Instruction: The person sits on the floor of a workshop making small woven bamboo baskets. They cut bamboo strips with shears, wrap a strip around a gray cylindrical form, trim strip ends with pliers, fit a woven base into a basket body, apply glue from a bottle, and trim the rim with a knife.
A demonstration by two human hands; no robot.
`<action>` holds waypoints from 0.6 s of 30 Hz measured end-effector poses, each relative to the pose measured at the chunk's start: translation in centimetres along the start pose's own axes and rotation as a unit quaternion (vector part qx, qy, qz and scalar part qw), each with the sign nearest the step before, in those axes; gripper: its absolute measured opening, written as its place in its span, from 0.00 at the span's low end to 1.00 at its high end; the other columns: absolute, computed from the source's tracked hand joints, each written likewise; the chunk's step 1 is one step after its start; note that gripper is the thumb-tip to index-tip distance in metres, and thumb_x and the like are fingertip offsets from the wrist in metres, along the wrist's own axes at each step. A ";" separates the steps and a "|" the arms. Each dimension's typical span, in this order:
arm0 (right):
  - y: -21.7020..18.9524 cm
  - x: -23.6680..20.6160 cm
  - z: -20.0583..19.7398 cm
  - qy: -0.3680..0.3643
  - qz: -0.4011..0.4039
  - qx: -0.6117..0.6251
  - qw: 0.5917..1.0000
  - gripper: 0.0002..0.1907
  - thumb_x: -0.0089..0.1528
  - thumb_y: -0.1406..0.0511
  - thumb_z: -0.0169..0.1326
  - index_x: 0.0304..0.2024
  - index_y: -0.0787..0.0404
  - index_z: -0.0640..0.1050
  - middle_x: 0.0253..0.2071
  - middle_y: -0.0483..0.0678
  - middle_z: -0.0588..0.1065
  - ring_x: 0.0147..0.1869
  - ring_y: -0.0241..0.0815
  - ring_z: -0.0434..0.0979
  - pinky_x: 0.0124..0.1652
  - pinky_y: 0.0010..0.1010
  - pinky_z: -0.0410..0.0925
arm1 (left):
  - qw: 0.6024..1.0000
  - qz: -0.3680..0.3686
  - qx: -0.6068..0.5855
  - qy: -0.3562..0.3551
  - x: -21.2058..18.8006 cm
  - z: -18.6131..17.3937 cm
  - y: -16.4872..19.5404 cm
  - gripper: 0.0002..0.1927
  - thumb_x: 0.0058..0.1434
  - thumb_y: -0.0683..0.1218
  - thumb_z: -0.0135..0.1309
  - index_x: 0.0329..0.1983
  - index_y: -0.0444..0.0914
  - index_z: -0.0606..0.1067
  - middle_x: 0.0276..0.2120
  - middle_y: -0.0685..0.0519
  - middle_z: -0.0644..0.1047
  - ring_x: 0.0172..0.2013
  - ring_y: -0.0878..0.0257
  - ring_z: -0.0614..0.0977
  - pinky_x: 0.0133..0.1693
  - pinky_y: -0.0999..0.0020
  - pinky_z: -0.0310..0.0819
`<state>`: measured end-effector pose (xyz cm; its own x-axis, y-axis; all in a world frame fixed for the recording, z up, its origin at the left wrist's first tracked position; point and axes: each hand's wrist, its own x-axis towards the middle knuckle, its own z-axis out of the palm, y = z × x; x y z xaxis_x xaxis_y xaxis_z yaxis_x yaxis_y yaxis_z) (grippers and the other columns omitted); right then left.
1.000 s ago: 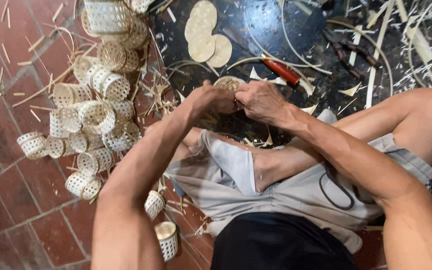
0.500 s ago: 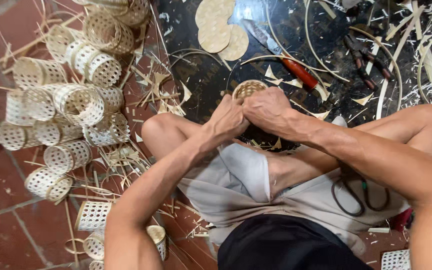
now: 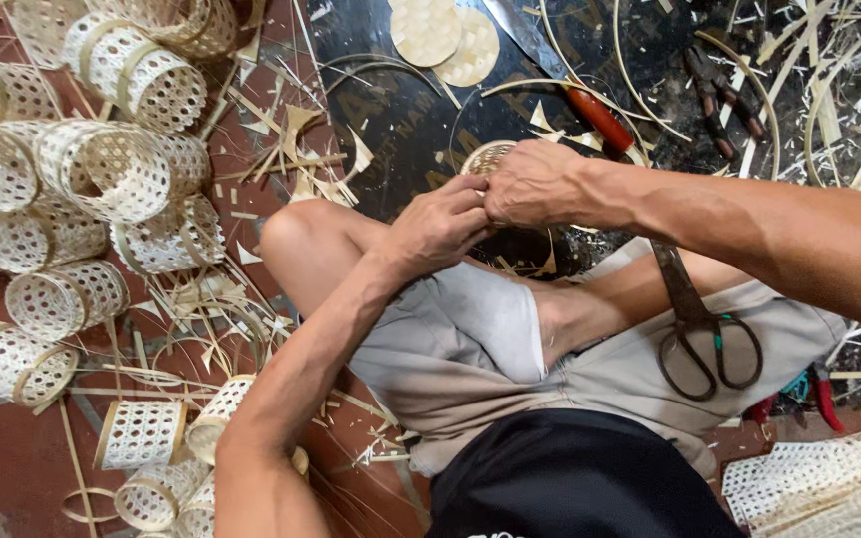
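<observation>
While the small round woven bamboo piece (image 3: 487,157) sits above my knee, both hands pinch it: left hand (image 3: 437,228), right hand (image 3: 533,182). Red-handled knife (image 3: 598,118) just beyond; dark scissors (image 3: 702,329) on my lap; pale woven baskets (image 3: 102,169) left.

View has dropped lower and closer: hands fill more of the frame. Left hand (image 3: 440,227) and right hand (image 3: 535,182) have stayed pressed together on the woven disc (image 3: 485,156). Scissors (image 3: 702,324) on the lap now in full view. Basket pile (image 3: 82,179) has slid left and looms larger.
</observation>
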<state>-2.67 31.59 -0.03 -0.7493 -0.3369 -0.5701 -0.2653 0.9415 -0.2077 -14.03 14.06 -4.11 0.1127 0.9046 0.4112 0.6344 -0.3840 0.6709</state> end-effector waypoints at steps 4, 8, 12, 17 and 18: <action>0.6 -0.9 0.6 0.103 -0.037 0.002 0.994 0.10 0.60 0.62 0.51 0.31 0.61 0.80 0.36 0.51 0.79 0.43 0.50 0.81 0.37 0.41 0.74 | 0.999 -0.009 0.031 0.043 0.2 0.1 0.1 0.11 0.54 0.40 0.66 0.36 0.34 0.75 0.44 0.46 0.77 0.56 0.48 0.77 0.52 0.54 0.75; 0.6 -2.8 1.4 0.362 -0.177 0.011 0.915 0.14 0.56 0.67 0.48 0.41 0.66 0.78 0.47 0.53 0.77 0.54 0.50 0.78 0.45 0.38 0.75 | 0.999 -0.050 0.010 -0.017 0.8 0.4 -0.6 0.10 0.56 0.41 0.67 0.35 0.35 0.77 0.42 0.51 0.77 0.54 0.51 0.78 0.55 0.58 0.76; 0.0 -2.9 1.9 0.242 -0.066 0.006 0.968 0.07 0.59 0.65 0.51 0.33 0.62 0.79 0.37 0.53 0.79 0.45 0.51 0.81 0.41 0.43 0.74 | 0.999 -0.026 0.030 0.005 1.1 0.7 -0.3 0.12 0.56 0.39 0.67 0.39 0.34 0.75 0.46 0.49 0.76 0.57 0.49 0.77 0.56 0.58 0.75; 0.2 0.0 1.8 0.167 -0.022 0.038 0.985 0.06 0.55 0.66 0.54 0.30 0.62 0.80 0.30 0.54 0.79 0.37 0.52 0.81 0.38 0.43 0.73 | 0.994 -0.058 -0.004 0.090 1.2 0.7 0.9 0.26 0.51 0.38 0.70 0.49 0.33 0.70 0.56 0.42 0.71 0.58 0.44 0.75 0.57 0.58 0.74; 0.3 0.6 1.7 0.121 0.008 0.058 0.991 0.07 0.57 0.65 0.53 0.31 0.61 0.80 0.31 0.54 0.79 0.38 0.52 0.81 0.38 0.43 0.73 | 0.994 -0.059 -0.012 0.091 1.2 0.6 1.0 0.29 0.50 0.38 0.71 0.52 0.35 0.69 0.57 0.43 0.71 0.60 0.45 0.75 0.58 0.58 0.74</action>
<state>-2.16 31.70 -1.77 -0.8801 -0.2976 -0.3699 -0.1907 0.9351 -0.2987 -12.76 14.85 -3.32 -0.1039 0.8959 0.4319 0.6168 -0.2826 0.7346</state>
